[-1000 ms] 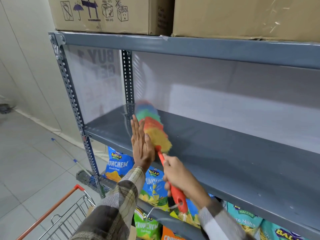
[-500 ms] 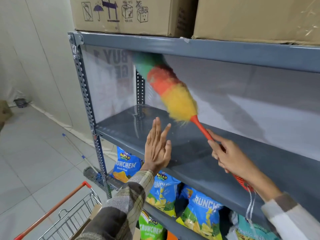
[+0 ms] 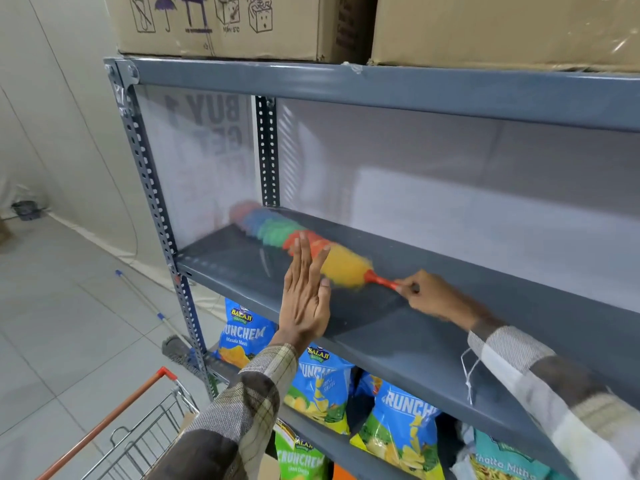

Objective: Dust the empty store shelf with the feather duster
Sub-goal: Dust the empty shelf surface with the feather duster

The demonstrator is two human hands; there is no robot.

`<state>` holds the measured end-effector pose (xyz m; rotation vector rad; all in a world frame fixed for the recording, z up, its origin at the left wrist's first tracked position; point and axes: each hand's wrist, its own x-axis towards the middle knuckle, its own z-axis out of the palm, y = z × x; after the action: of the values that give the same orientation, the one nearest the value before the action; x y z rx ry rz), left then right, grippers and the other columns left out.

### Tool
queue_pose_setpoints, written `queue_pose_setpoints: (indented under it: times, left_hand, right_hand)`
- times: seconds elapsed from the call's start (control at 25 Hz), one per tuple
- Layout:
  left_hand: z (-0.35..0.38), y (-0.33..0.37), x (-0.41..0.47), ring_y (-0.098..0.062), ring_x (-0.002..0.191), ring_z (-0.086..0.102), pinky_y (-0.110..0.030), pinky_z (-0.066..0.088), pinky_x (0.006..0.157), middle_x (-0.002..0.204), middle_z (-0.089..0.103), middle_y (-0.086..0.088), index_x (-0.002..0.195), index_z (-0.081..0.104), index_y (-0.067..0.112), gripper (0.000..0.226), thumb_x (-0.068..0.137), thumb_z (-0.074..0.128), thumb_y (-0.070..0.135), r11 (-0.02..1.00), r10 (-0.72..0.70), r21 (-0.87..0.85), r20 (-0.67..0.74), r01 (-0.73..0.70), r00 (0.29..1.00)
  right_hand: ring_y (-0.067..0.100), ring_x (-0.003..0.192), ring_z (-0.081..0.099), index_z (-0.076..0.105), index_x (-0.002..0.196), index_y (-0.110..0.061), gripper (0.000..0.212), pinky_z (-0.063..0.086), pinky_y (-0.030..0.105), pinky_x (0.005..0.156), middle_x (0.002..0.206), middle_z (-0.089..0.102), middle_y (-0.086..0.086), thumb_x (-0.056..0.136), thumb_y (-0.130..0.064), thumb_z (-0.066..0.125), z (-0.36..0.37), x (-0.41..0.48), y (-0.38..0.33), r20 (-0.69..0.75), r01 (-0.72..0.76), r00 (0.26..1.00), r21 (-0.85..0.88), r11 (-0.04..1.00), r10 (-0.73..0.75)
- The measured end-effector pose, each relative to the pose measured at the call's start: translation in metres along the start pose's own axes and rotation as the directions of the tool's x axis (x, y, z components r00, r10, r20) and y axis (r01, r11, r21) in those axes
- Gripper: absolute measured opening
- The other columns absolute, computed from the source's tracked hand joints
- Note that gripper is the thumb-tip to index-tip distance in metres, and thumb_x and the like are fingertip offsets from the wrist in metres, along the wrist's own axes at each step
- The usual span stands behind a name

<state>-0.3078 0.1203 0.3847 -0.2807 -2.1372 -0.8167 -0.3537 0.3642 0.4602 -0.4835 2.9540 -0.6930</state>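
Observation:
The empty grey metal shelf [image 3: 398, 327] runs across the middle of the view. A rainbow-coloured feather duster [image 3: 277, 233] lies low across it, its blurred head reaching into the back left corner. My right hand [image 3: 429, 297] grips the duster's red handle over the shelf's middle. My left hand [image 3: 304, 299] is held flat and upright with fingers apart in front of the duster's yellow part, holding nothing.
Cardboard boxes [image 3: 225, 26] sit on the shelf above. Blue snack bags [image 3: 242, 334] fill the shelf below. A shopping cart with an orange handle [image 3: 138, 424] stands at the lower left, and a broom [image 3: 156, 313] leans on the tiled floor by the rack's post [image 3: 156, 209].
The duster, raised against the back panel half a second ago, has swung down onto the shelf surface toward the left corner. My right hand moved lower and left; my left hand stayed upright.

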Motion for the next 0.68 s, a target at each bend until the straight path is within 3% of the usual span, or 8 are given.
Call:
queue_pose_setpoints:
  times: [0.08,0.2,0.28,0.36,0.48,0.52,0.6,0.68]
  left_hand:
    - [-0.001,0.001,0.001,-0.011,0.161,-0.012,-0.024,-0.002,0.128,0.171,-0.021,0.014,0.163,0.009,0.037,0.063,0.103,0.025,0.026,1.000,-0.011,0.008,0.016,0.011,1.000]
    - [-0.003,0.004,0.001,-0.008,0.160,-0.015,-0.021,-0.005,0.127,0.169,-0.024,0.017,0.162,0.015,0.028,0.060,0.103,0.025,0.026,0.999,-0.033,0.027,0.033,0.032,0.999]
    - [-0.004,0.005,0.001,-0.007,0.160,-0.015,-0.020,-0.005,0.126,0.169,-0.024,0.018,0.161,0.016,0.030,0.059,0.103,0.024,0.027,0.998,-0.053,0.022,0.043,0.052,0.998]
    - [-0.004,0.006,0.001,-0.009,0.161,-0.014,-0.021,-0.004,0.127,0.170,-0.022,0.017,0.161,0.014,0.037,0.059,0.103,0.024,0.027,0.998,-0.066,0.003,0.050,0.066,0.997]
    - [-0.005,0.006,0.002,-0.012,0.162,-0.011,-0.021,-0.002,0.126,0.172,-0.019,0.014,0.160,0.006,0.049,0.064,0.103,0.025,0.025,0.998,-0.053,-0.017,0.048,0.054,0.997]
    - [-0.006,0.006,0.002,-0.012,0.162,-0.011,-0.021,-0.002,0.126,0.172,-0.018,0.014,0.159,0.006,0.049,0.064,0.103,0.026,0.025,0.999,-0.049,-0.020,0.049,0.050,0.998]
    - [-0.005,0.006,0.001,-0.013,0.162,-0.011,-0.022,-0.001,0.127,0.172,-0.018,0.014,0.159,0.005,0.050,0.064,0.104,0.025,0.025,0.998,-0.056,-0.021,0.060,0.057,0.997]
    - [-0.004,0.006,0.001,-0.013,0.162,-0.011,-0.022,-0.001,0.126,0.172,-0.018,0.014,0.158,0.005,0.051,0.063,0.104,0.025,0.026,0.998,-0.058,-0.021,0.060,0.059,0.997]
  right_hand:
    - [0.004,0.024,0.043,0.079,0.095,-0.014,0.028,0.027,0.014,0.030,0.031,0.045,-0.007,0.097,-0.018,0.051,-0.005,0.015,0.007,-0.018,-0.078,0.997,-0.049,0.996,0.077]
    - [0.021,0.058,0.062,0.076,0.101,-0.015,0.028,0.041,0.025,0.055,0.061,0.058,0.002,0.095,-0.023,0.050,-0.013,0.029,0.017,-0.107,-0.184,0.979,-0.109,0.977,0.172]
    - [0.029,0.064,0.061,0.074,0.105,-0.022,0.028,0.046,0.033,0.063,0.068,0.062,0.003,0.095,-0.027,0.048,-0.024,0.026,0.025,-0.204,-0.209,0.961,-0.093,0.973,0.187]
    - [0.030,0.062,0.065,0.073,0.109,-0.029,0.028,0.053,0.037,0.063,0.069,0.069,0.005,0.094,-0.030,0.049,-0.032,0.013,0.030,-0.267,-0.173,0.952,-0.051,0.984,0.153]
    - [0.029,0.088,0.073,0.072,0.115,-0.033,0.028,0.060,0.042,0.078,0.102,0.078,0.010,0.096,-0.035,0.052,-0.033,-0.013,0.027,-0.344,-0.018,0.938,0.043,0.999,0.032]
    - [0.019,0.085,0.075,0.072,0.116,-0.035,0.027,0.059,0.038,0.073,0.100,0.080,0.000,0.096,-0.034,0.054,-0.035,-0.021,0.024,-0.385,0.034,0.923,0.116,0.993,0.013]
    - [-0.003,0.049,0.055,0.069,0.114,-0.048,0.025,0.045,0.021,0.049,0.060,0.068,-0.021,0.096,-0.037,0.055,-0.041,-0.035,0.016,-0.382,0.113,0.924,0.263,0.958,-0.004]
    - [0.003,0.037,0.029,0.065,0.110,-0.060,0.026,0.028,0.016,0.036,0.043,0.040,-0.012,0.097,-0.041,0.053,-0.046,-0.045,0.014,-0.280,0.117,0.960,0.386,0.915,-0.005]
